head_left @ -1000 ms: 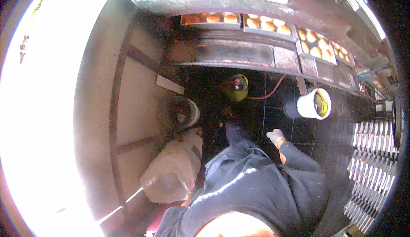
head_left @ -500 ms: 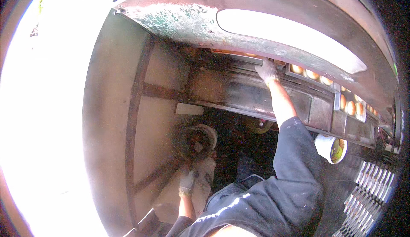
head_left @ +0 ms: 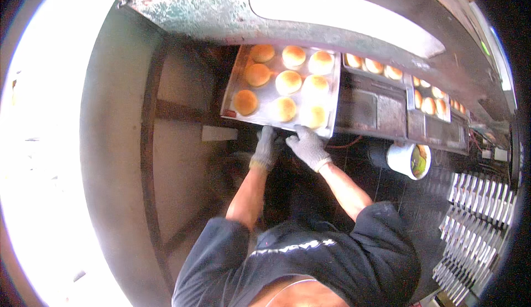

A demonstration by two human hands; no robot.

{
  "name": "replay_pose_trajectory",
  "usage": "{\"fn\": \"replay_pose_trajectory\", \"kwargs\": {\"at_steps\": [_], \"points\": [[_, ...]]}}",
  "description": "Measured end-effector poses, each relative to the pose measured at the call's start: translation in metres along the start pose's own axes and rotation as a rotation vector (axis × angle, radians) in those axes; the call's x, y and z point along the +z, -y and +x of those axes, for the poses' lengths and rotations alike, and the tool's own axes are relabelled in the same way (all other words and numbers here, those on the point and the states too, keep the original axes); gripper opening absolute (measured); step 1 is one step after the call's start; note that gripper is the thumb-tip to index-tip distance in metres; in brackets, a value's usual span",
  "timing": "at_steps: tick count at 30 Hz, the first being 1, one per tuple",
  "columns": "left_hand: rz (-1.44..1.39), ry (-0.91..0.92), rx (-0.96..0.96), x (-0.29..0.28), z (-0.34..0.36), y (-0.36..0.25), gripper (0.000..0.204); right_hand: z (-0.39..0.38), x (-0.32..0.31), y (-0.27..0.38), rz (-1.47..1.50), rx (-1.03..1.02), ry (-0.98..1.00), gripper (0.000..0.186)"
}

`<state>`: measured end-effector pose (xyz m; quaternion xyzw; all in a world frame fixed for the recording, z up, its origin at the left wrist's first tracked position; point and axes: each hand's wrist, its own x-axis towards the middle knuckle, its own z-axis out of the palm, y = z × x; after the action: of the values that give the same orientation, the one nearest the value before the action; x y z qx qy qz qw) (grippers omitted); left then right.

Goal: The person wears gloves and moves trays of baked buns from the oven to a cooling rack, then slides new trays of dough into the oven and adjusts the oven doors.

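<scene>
A shallow metal baking tray (head_left: pixel 266 103) holds several round golden buns (head_left: pixel 289 82), spaced apart. It sticks out over the near edge of the oven deck, tilted slightly in view. My left hand (head_left: pixel 267 148), in a grey knit glove, grips the middle of the tray's near edge. Just right of it, my right hand (head_left: pixel 307 147), gloved the same way, is closed on that edge too, thumb on top. The fingers of both hands are hidden below the tray.
To the right, more trays of buns (head_left: pixel 373 65) (head_left: pixel 428 106) stand inside the oven (head_left: pixel 387 113). A white bucket (head_left: pixel 406 159) with something green inside is on the dark floor. Stacked metal racks (head_left: pixel 470 218) stand at lower right. A pale panel (head_left: pixel 119 141) rises on the left.
The bun tray has come out of the oven toward me. My left hand has risen from low beside me to its edge; my right has drawn back, down and left, with the tray.
</scene>
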<state>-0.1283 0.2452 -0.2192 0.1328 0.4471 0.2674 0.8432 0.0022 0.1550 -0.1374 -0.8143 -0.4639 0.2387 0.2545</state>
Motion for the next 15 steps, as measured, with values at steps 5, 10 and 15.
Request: {"fn": "replay_pose_trajectory", "kwargs": {"at_steps": [5,10,15], "points": [[0.489,-0.236,0.176,-0.041,-0.047,0.004,0.034,-0.096,-0.032,0.015,0.334,-0.056,-0.182,0.029],[0.412,-0.074,-0.029,-0.133,-0.13,-0.039,0.025,-0.153,-0.051,0.007,0.933,0.515,-0.181,0.037],[0.899,0.051,0.125,-0.089,-0.12,-0.104,0.035,-0.172,0.03,-0.045,1.691,0.754,-0.07,0.048]]}}
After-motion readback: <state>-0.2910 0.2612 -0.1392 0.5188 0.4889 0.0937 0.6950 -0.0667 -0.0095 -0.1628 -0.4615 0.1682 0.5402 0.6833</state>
